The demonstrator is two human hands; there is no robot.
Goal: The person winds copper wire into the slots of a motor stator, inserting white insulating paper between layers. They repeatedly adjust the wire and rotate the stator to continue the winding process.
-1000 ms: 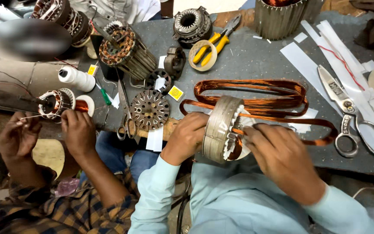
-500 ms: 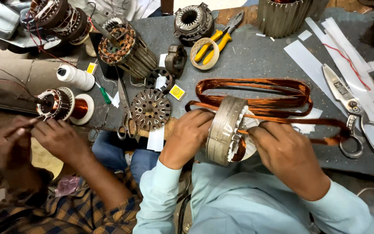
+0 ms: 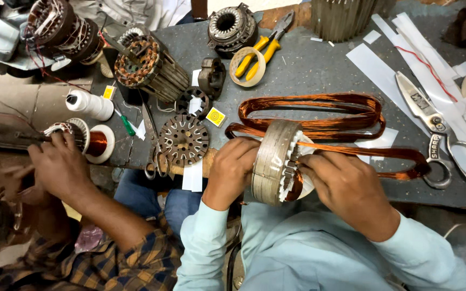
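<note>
My left hand [image 3: 232, 171] grips the outer side of a round grey metal stator core [image 3: 272, 160], held on edge at the table's front. My right hand [image 3: 345, 189] rests against its inner face, fingers pressing copper wire into the white-lined slots. Long loops of copper winding wire [image 3: 319, 110] trail from the core across the dark table [image 3: 308, 64].
A co-worker's hands [image 3: 60, 167] on the left handle a small wound stator [image 3: 71, 132]. Large scissors [image 3: 438, 134], white paper strips [image 3: 400, 48], yellow pliers [image 3: 262, 51], a tape ring [image 3: 246, 67], a white thread spool [image 3: 88, 104] and several motor parts [image 3: 149, 67] lie about.
The co-worker's hands have moved up and right onto the small wound stator. My hands stay on the stator core, with the right fingers shifting slightly at the slots.
</note>
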